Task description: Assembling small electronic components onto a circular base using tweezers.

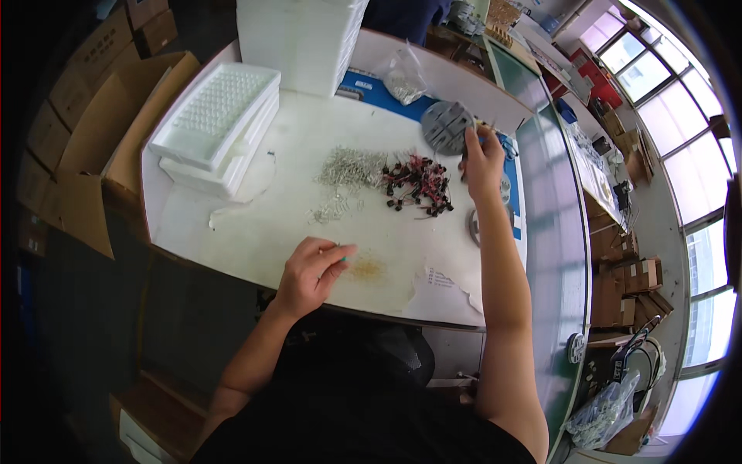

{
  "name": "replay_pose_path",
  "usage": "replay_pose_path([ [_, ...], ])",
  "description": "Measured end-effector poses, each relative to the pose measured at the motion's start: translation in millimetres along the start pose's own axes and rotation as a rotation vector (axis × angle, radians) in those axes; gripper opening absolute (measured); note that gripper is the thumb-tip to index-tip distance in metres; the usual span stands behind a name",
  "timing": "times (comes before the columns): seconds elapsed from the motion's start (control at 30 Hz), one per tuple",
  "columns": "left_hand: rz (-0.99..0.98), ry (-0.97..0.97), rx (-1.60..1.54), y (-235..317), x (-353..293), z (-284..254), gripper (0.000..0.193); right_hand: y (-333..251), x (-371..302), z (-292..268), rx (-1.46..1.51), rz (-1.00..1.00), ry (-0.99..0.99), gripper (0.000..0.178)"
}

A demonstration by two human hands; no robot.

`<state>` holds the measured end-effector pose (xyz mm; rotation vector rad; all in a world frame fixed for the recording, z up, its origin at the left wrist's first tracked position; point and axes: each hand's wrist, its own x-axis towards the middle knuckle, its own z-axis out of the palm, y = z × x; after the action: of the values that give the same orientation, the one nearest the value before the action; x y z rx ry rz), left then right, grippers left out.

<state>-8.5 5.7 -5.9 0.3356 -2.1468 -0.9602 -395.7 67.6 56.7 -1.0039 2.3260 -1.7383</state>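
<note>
My left hand (307, 277) is closed in a pinch above the near part of the white worktop (232, 236). A tiny greenish bit shows at its fingertips, too small to name. Farther right, my right hand (484, 164) reaches out with bent fingers beside a grey round segmented dish (447, 128). Whatever its fingers pinch is hidden. Between the hands and farther back lies a pile of small clear and silvery pieces (352, 168). Touching that pile on the right is a heap of small black parts with red leads (419, 184). Yellowish specks (366, 268) lie beside my left hand.
White foam trays (216, 116) are stacked at the left, with a tall white foam block (297, 46) behind. A clear plastic bag (405, 77) stands on a blue mat (372, 87). An open cardboard box (124, 147) adjoins the table's left edge.
</note>
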Motion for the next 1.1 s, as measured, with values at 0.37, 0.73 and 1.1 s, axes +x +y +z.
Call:
replay_pose_path([
  [0.37,-0.018,-0.095,-0.093,8,22,8,0.077,-35,-195,0,-0.009,0.132,-0.378,0.029],
  [0.73,-0.04,-0.219,0.267,27,14,21,0.086,-66,-221,-6,-0.251,0.158,-0.356,0.026],
  [1.1,0.001,-0.311,0.084,26,14,7,0.077,-65,-170,12,-0.243,-0.079,-0.347,0.017],
])
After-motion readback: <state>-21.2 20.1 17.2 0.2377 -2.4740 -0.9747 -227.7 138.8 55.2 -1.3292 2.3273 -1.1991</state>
